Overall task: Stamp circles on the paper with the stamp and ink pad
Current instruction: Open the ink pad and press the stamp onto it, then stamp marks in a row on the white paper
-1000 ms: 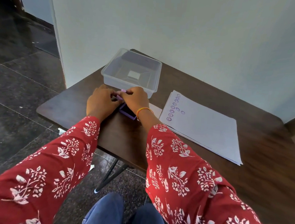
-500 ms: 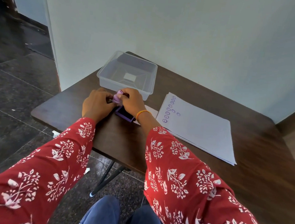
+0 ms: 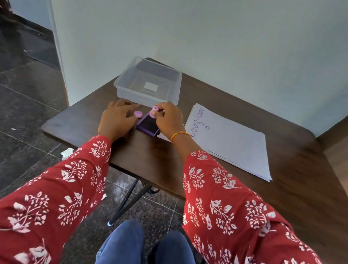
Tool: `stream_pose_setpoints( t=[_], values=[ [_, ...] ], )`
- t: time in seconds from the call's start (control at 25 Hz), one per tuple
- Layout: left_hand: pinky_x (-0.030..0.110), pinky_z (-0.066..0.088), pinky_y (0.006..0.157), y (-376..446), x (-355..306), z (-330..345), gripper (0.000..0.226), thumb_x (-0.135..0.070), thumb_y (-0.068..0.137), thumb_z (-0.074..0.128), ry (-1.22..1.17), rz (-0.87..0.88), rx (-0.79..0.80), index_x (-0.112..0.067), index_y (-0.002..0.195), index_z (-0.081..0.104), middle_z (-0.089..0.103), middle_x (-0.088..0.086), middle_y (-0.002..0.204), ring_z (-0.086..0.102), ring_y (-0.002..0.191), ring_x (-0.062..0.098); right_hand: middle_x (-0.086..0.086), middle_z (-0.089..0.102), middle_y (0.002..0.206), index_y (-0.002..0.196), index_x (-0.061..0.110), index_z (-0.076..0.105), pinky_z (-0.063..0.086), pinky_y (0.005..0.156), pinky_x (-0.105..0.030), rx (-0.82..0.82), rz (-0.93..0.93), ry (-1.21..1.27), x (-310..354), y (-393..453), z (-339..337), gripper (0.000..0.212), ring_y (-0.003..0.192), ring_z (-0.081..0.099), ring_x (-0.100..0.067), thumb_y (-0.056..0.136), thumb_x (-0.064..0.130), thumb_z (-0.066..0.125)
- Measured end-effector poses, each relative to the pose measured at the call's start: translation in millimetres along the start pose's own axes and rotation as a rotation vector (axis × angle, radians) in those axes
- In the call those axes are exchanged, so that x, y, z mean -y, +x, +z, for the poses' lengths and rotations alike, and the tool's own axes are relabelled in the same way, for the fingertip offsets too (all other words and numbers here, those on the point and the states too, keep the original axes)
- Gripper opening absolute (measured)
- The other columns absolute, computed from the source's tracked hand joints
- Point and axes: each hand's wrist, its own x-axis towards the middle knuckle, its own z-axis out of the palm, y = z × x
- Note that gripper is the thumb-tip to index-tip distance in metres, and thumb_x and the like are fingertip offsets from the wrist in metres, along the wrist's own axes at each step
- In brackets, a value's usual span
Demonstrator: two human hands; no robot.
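A small purple ink pad (image 3: 148, 125) lies open on the brown table (image 3: 150, 157), its dark pad showing. My right hand (image 3: 167, 118) pinches a little pink stamp (image 3: 154, 110) just above the pad's far edge. My left hand (image 3: 117, 118) rests flat beside the pad, and a round pink cap (image 3: 138, 114) sits by its fingertips, touching or nearly so. To the right lies a stack of white paper (image 3: 231, 141) with a column of purple circle prints (image 3: 197, 121) along its left edge and two more beside it.
A clear plastic box (image 3: 150, 81) stands behind the hands against the pale wall. The table's left and front edges drop to a dark tiled floor. My knees in blue trousers (image 3: 147, 253) are below the table edge.
The two hands, closed together over the stamp before, have parted. The pink cap is now off and lies by my left hand, and the ink pad is uncovered.
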Motion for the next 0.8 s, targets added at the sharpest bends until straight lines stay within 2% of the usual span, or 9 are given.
stream_pose_setpoints(
  t=[0.2,0.36,0.52,0.64,0.8],
  values=[
    [0.053,0.023,0.108,-8.7,-2.9,0.3,0.078,-0.080,0.065,0.045,0.216,0.073,0.083,-0.037,0.129,0.058,0.029,-0.005,0.157,0.025,0.138,0.030,-0.008,0.073,0.108,0.108,0.016,0.070,0.048,0.093,-0.041,-0.017,-0.095,-0.094,-3.5,-11.5,5.8,0.025,0.105,0.060,-0.028,0.086,0.018,0.060],
    [0.060,0.012,0.114,-5.8,-4.2,5.6,0.096,-0.090,0.054,0.041,0.351,0.180,0.135,-0.033,0.131,0.056,0.023,-0.005,0.160,0.019,0.145,0.028,-0.004,0.074,0.102,0.102,0.021,0.072,0.048,0.090,-0.040,-0.010,-0.140,-0.203,-9.4,-7.4,5.5,0.022,0.100,0.059,-0.027,0.084,0.024,0.060],
    [0.062,0.010,0.113,-4.1,-3.9,7.5,0.096,-0.089,0.053,0.046,0.346,0.207,0.107,-0.035,0.131,0.055,0.024,-0.005,0.159,0.020,0.145,0.027,-0.003,0.075,0.099,0.099,0.021,0.072,0.048,0.089,-0.041,-0.028,-0.147,-0.164,-12.1,-7.7,3.8,0.020,0.099,0.057,-0.026,0.083,0.025,0.062],
    [0.063,0.010,0.112,-5.1,-7.2,9.2,0.099,-0.085,0.056,0.056,0.340,0.208,0.093,-0.032,0.139,0.044,0.024,-0.002,0.160,0.020,0.146,0.027,-0.007,0.075,0.097,0.097,0.017,0.073,0.049,0.086,-0.038,-0.031,-0.125,-0.113,-10.3,-10.2,4.4,0.020,0.098,0.058,-0.028,0.081,0.022,0.063],
    [0.064,0.007,0.114,-15.7,-21.4,17.7,0.104,-0.085,0.061,0.047,0.335,0.258,0.074,-0.025,0.145,0.035,0.023,-0.001,0.160,0.017,0.148,0.023,-0.012,0.075,0.100,0.095,0.009,0.075,0.043,0.082,-0.022,-0.146,-0.013,0.138,-22.2,-17.0,-9.8,0.020,0.095,0.065,-0.027,0.079,0.008,0.063]
  ],
)
